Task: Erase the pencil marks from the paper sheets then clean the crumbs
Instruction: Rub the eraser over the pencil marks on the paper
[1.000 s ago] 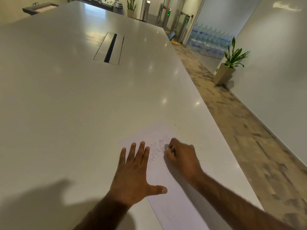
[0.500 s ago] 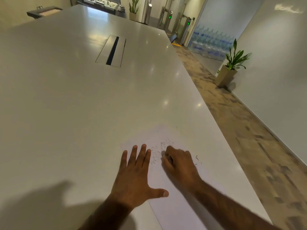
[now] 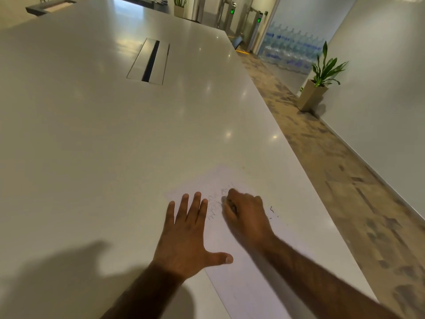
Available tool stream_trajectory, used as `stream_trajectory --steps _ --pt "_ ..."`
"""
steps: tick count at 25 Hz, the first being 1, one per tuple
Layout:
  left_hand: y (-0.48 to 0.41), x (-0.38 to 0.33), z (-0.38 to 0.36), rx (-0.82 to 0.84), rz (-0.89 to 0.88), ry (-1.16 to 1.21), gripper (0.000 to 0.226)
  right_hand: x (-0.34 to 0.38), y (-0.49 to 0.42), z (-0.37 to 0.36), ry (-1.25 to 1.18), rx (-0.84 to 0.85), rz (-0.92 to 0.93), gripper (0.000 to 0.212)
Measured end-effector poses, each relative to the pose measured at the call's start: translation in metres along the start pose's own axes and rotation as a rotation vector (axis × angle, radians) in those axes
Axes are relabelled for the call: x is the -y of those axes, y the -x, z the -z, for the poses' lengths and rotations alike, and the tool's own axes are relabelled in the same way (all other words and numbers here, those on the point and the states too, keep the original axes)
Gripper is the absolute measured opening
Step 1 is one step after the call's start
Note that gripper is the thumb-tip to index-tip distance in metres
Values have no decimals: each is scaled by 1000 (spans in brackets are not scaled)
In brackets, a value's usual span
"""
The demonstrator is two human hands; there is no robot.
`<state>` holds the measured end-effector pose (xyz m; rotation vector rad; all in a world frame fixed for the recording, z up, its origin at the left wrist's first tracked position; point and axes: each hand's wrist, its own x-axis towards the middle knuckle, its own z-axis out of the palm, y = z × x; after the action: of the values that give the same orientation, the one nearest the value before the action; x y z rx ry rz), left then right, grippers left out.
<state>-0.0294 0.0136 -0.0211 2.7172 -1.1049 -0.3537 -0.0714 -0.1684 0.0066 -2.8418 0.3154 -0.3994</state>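
The paper sheet (image 3: 243, 284) lies at five o'clock on the table (image 3: 115, 146), by its right edge. Pencil marks (image 3: 212, 214) cross its far end. At their three o'clock the right hand (image 3: 247, 217) curls round what seems an eraser (image 3: 232, 206). Crumbs (image 3: 272, 210) lie at three o'clock beyond. The left hand (image 3: 186, 233), fingers straight, presses the sheet's nine o'clock edge.

We count one desk (image 3: 92, 146), one paper sheet (image 3: 243, 279), one eraser (image 3: 224, 199), two hands, the left hand (image 3: 186, 236) and the right hand (image 3: 247, 217), two potted plants (image 3: 324, 65) (image 3: 179, 1), and a few crumbs (image 3: 272, 209).
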Motion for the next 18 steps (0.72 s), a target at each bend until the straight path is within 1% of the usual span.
stream_trajectory --steps 2,3,4,5,6,8,9,10,11,13,15,16,17,18 --pt "1 0 1 -4 6 -1 141 -17 -22 19 13 18 -173 22" --pt "2 -1 2 -4 6 -4 142 -22 -28 24 -26 11 -234 20" --pt "3 -1 3 1 8 -3 143 -20 -27 23 -76 -4 -252 20" --pt "3 -1 3 9 9 0 143 -11 -20 20 -114 -20 -218 21" --pt "3 -1 2 11 9 4 142 2 -6 13 -124 -27 -138 24" --pt "1 0 1 5 4 -10 140 20 22 0 -78 40 23 30" --pt "1 1 1 7 0 -18 140 16 25 -4 -39 43 60 31" --pt "1 1 1 13 -1 -16 140 9 18 -4 -11 16 60 31" --pt "1 1 2 17 4 -10 141 0 5 0 25 -9 21 29" --pt "2 0 4 19 17 -11 143 -13 -17 14 62 9 -124 22" --pt "2 -2 6 27 20 -11 143 -14 -23 16 -1 -14 -217 20" --pt "3 -2 6 31 17 -9 143 -7 -17 12 -55 -33 -204 21" --pt "2 -2 6 27 14 -8 143 4 -5 6 -88 -49 -148 23" --pt "2 -1 5 17 11 -12 143 16 11 0 -85 -25 -65 25"
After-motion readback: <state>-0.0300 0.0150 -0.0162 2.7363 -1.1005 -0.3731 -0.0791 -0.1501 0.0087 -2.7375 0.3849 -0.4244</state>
